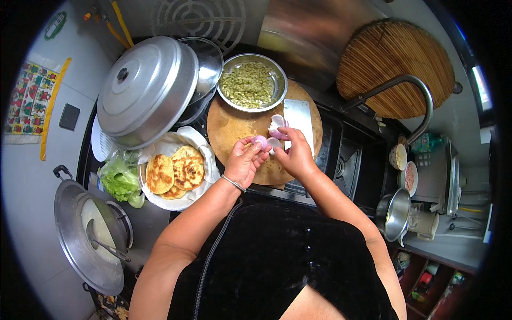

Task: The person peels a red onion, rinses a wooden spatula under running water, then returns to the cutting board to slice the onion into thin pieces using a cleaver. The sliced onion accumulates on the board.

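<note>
My left hand (249, 157) holds a small pale purple onion (260, 142) between thumb and fingers, above a round wooden chopping board (230, 132). Close beside it, my right hand (294, 154) has its fingers at the purple and white onion peels (277, 125); a pale piece lies between the hands. Whether the right fingers grip a peel I cannot tell. A cleaver's wide blade (300, 116) lies flat on the board, partly behind the right hand; its handle is not seen. At the board's far edge stands a steel bowl (285, 89) with chopped green vegetable (248, 84) in it.
Left are flatbreads (188, 168) in a cloth-lined basin, lettuce (120, 176), a large aluminium lid (140, 88) and a wok (68, 224) with a ladle in pale liquid. Right are a black sink (348, 160), a curved faucet (424, 92), small bowls and a steel basin (394, 214).
</note>
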